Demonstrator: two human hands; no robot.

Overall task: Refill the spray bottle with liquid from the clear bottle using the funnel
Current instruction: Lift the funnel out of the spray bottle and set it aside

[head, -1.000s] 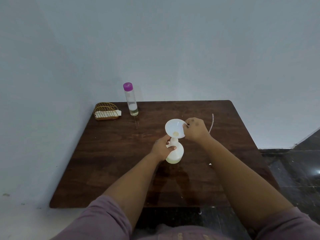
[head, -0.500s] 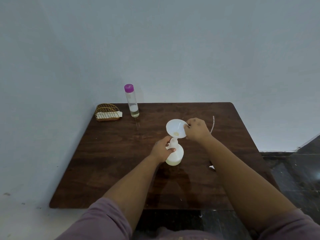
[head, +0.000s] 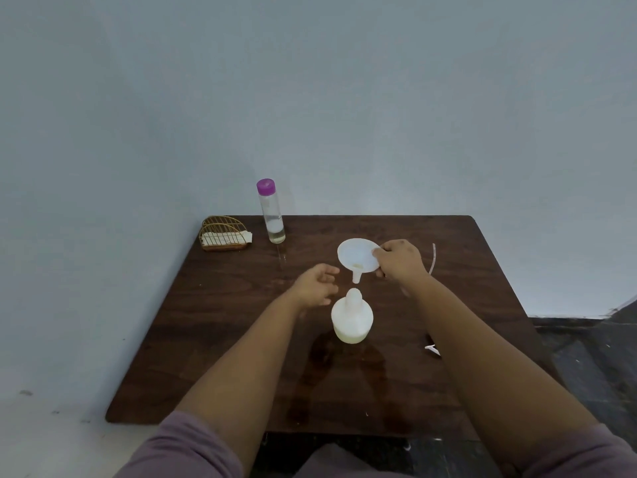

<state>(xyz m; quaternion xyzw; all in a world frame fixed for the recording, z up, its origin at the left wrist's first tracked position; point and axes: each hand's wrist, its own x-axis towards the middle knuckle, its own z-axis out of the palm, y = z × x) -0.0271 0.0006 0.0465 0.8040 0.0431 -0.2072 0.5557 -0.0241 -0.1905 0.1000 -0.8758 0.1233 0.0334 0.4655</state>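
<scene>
The white spray bottle (head: pixel 351 319) stands uncapped in the middle of the dark wooden table (head: pixel 220 339). My right hand (head: pixel 400 260) pinches the rim of the white funnel (head: pixel 355 255) and holds it in the air just above and behind the bottle's neck, its spout clear of the opening. My left hand (head: pixel 319 284) hovers to the left of the bottle with relaxed fingers, touching nothing. The clear bottle (head: pixel 271 212) with a purple cap stands upright at the table's back left, a little liquid at its bottom.
A gold wire holder (head: pixel 224 234) with white napkins sits at the back left corner. A thin white tube (head: pixel 432 258) lies right of my right hand. A small white part (head: pixel 432 349) shows beside my right forearm. Dark floor lies to the right.
My right hand has lifted the funnel out of the spray bottle's neck. My left hand has let go of the bottle and moved away to the left.
</scene>
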